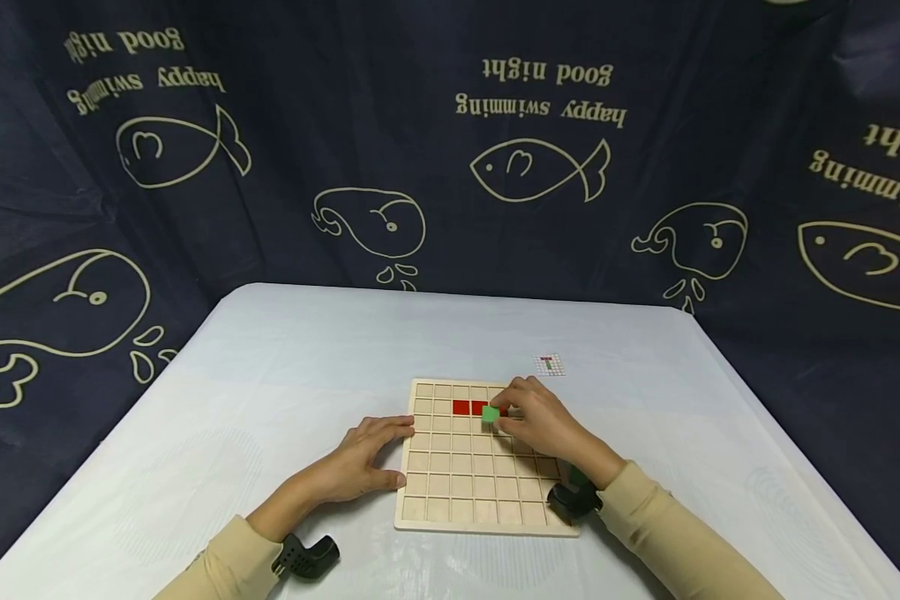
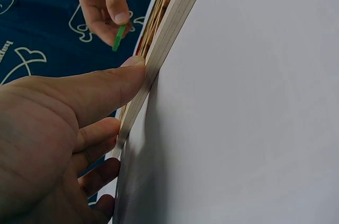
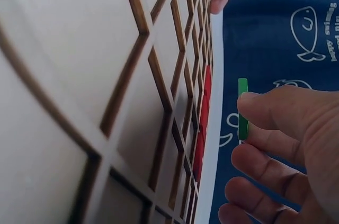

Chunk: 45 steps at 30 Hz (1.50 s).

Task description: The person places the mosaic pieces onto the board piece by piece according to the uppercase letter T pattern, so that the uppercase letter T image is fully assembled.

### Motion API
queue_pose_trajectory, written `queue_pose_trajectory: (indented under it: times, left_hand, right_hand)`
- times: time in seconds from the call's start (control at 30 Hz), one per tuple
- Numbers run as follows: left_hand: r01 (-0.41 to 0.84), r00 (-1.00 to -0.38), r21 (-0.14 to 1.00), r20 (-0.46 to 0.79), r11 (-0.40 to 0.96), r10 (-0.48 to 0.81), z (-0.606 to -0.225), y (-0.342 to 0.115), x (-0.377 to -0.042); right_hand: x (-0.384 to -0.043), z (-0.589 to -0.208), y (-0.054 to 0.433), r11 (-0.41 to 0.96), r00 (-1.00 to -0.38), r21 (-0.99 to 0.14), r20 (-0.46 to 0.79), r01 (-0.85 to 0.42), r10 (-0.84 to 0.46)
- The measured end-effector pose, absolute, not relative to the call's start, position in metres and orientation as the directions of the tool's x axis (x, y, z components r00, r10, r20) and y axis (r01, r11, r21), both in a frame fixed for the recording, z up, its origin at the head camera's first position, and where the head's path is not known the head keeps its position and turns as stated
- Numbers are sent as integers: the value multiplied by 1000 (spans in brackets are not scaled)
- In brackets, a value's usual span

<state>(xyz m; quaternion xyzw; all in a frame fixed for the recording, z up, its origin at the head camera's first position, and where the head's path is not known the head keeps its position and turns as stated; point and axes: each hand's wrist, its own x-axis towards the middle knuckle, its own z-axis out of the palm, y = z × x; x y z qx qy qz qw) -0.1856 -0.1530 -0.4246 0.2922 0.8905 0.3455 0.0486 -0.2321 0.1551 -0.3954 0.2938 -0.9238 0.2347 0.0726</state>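
In the head view a wooden grid board lies flat on the table. Red square tiles sit side by side in its second row from the far edge, the rightmost partly covered by my right hand. That hand pinches a thin green square tile between thumb and fingers, held above the board. In the right wrist view the green tile is seen edge-on, apart from the grid. My left hand touches the board's left edge, its thumb against the wooden rim in the left wrist view.
Beyond the board lies a small patterned card with red and green squares on a grid. Something green shows beside my right wrist, mostly hidden. A white cloth covers the table, and a dark printed curtain hangs behind it.
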Motion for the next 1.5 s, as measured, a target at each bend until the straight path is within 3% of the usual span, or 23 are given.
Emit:
queue_pose_trajectory:
  times: [0.9, 1.5]
  left_hand:
    - [488, -822, 649, 118, 584, 557, -426, -153, -186]
    - [494, -818, 648, 122, 580, 561, -425, -154, -186]
  right_hand:
    - [-239, -401, 145, 735, -828, -391, 170, -554, -534]
    - [-239, -404, 143, 750, -819, -331, 195, -572, -539]
